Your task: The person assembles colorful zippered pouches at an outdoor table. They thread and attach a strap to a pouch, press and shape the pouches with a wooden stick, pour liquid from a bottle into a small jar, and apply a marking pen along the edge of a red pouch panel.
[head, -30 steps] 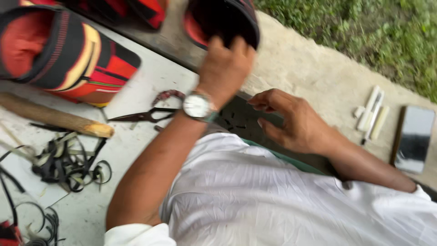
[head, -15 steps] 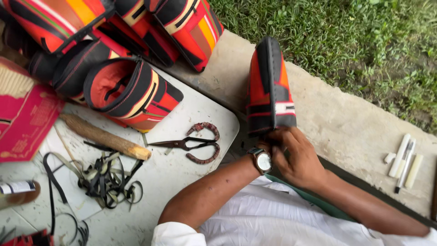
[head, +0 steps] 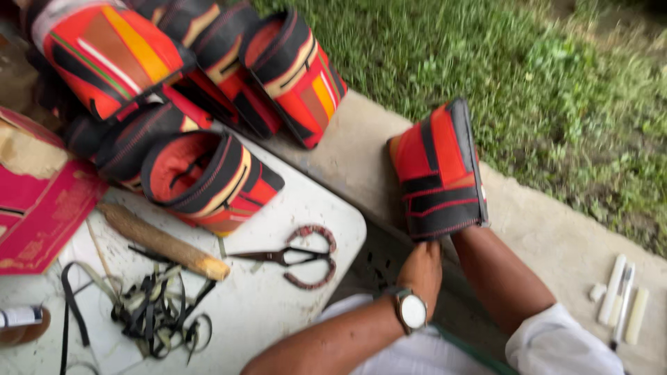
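At the far left lie flat red sheets (head: 42, 208) on the white table (head: 278, 312), with one small white bottle (head: 19, 317) at the edge below them. Beside them is a tangle of black strap offcuts (head: 156, 312) and one wooden stick (head: 161, 241). Above these, at least five red, black and orange bags are piled (head: 208, 104), the nearest lying on its side with its mouth open (head: 208, 182). One pair of scissors (head: 295, 257) with wrapped handles lies near the table's right corner.

Past the corner, the left hand (head: 422, 269), a watch on its wrist, touches the bottom edge of one more bag (head: 438, 172), which stands on edge on the concrete ledge (head: 542, 229); its grip is hidden, so I cannot tell whether it is closed. The right hand is hidden behind that bag, its grip unseen. Three white sticks (head: 622, 298) lie far right.

Half a second earlier both hands sat together under the bag; now the forearms are spread apart.
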